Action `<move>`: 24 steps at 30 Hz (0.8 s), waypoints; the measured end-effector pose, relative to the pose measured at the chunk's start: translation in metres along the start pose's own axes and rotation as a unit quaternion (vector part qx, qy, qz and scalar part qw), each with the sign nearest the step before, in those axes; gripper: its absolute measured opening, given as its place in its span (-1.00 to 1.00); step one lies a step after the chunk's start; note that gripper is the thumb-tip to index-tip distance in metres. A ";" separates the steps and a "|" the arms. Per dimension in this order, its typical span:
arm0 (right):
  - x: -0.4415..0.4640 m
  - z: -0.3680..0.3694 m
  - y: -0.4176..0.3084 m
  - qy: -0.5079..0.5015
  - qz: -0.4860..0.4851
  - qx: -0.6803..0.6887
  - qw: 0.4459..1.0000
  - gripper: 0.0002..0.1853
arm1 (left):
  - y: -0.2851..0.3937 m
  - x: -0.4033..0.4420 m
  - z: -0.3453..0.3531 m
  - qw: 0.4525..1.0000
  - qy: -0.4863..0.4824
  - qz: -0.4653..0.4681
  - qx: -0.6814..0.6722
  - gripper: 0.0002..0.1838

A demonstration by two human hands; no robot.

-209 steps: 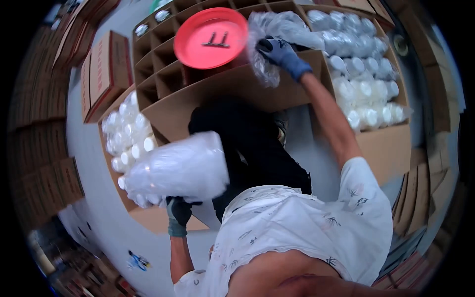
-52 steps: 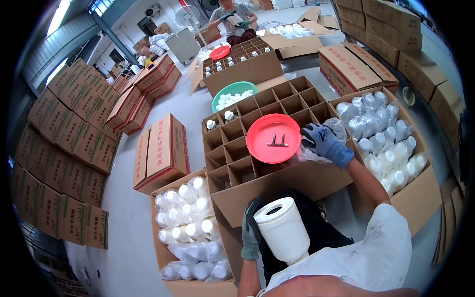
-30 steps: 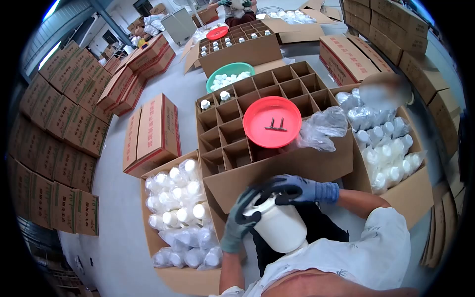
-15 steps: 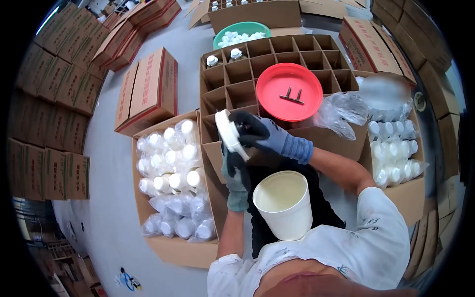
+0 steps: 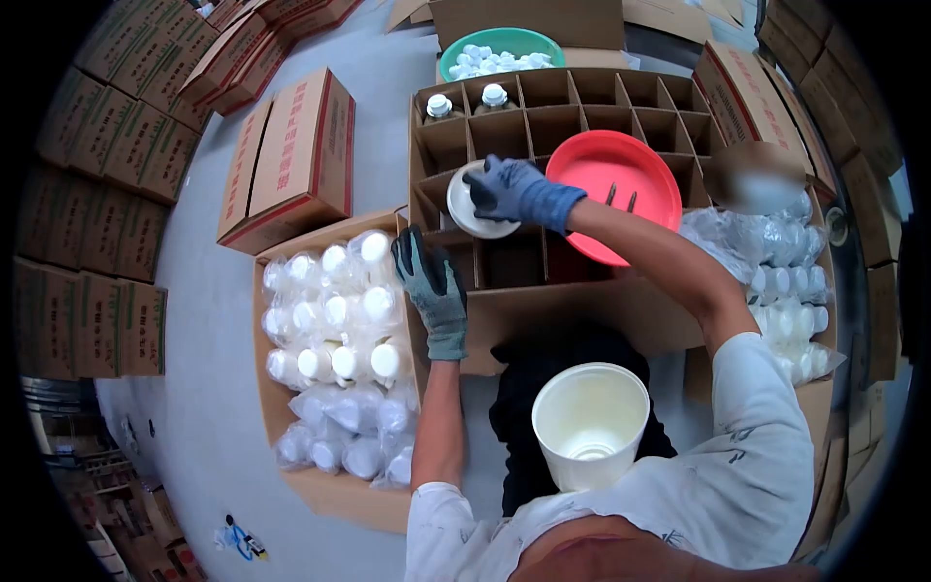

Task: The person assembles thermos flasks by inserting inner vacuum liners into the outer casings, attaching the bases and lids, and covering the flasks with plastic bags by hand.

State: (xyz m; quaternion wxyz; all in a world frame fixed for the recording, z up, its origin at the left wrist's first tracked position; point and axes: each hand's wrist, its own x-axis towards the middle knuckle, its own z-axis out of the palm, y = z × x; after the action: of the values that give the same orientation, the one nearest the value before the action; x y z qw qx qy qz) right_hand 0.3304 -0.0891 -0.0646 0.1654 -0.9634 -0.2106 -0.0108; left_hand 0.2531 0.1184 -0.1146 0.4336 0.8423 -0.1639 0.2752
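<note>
My right hand (image 5: 504, 189), in a blue-grey glove with dark fingertips, grips a round white lid-like dish (image 5: 477, 225) above the divided cardboard box (image 5: 553, 281). Whatever lies under the dish is hidden. My left hand (image 5: 433, 296), gloved in green-grey, is open with fingers stretched at the box's near left edge. Two bottles with white caps (image 5: 495, 95) stand in far-left cells. Beside my right wrist a red basin (image 5: 606, 165) rests on the dividers with two dark metal pieces (image 5: 621, 197) in it. An open white bucket (image 5: 590, 427) stands at my lap.
At left a carton (image 5: 335, 500) holds wrapped white-capped bottles (image 5: 336, 310); another bottle carton (image 5: 805, 407) stands at right. A green basin (image 5: 501, 39) of white caps is behind the divided box. A closed carton (image 5: 291, 160) and stacked cartons (image 5: 92, 223) line the left.
My right hand has carried the white dish forward and laid it flatter over the box. The left hand has let go of it and moved to the box edge. The view has shifted.
</note>
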 end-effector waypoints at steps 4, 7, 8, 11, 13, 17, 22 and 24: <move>0.054 -0.020 0.034 -0.049 -0.015 0.017 0.999 -0.54 | -0.013 -0.009 0.026 0.983 -0.137 0.082 0.092 -0.26; 0.108 -0.052 0.086 0.044 0.071 -0.007 0.996 -0.56 | -0.019 -0.009 0.033 0.972 -0.194 0.086 0.098 -0.16; 0.121 -0.045 0.108 0.090 0.076 -0.080 0.990 -0.55 | -0.021 -0.010 0.033 0.975 -0.186 0.073 0.095 -0.15; 0.157 0.008 0.169 0.075 0.160 -0.217 0.960 -0.35 | -0.011 -0.001 0.032 0.975 -0.174 0.068 0.124 -0.14; 0.164 0.035 0.194 0.043 0.174 -0.076 0.981 -0.35 | -0.003 0.006 0.028 0.947 -0.225 0.109 0.202 -0.17; 0.161 0.013 0.176 0.038 0.205 -0.049 0.977 -0.44 | -0.008 0.007 0.031 0.948 -0.237 0.117 0.180 -0.19; 0.114 -0.079 0.138 0.288 0.014 -0.071 0.955 -0.58 | -0.012 0.005 0.036 0.968 -0.186 0.096 0.136 -0.21; 0.057 -0.150 0.084 0.291 -0.004 -0.032 0.956 -0.61 | -0.002 0.005 0.029 0.969 -0.174 0.082 0.154 -0.21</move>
State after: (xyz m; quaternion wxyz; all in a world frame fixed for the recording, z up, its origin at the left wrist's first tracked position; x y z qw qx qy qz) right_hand 0.4244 -0.1866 0.0554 0.1882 -0.9226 -0.1572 -0.2977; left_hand 0.2674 0.0963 -0.1268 0.2393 0.9176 -0.2608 0.1807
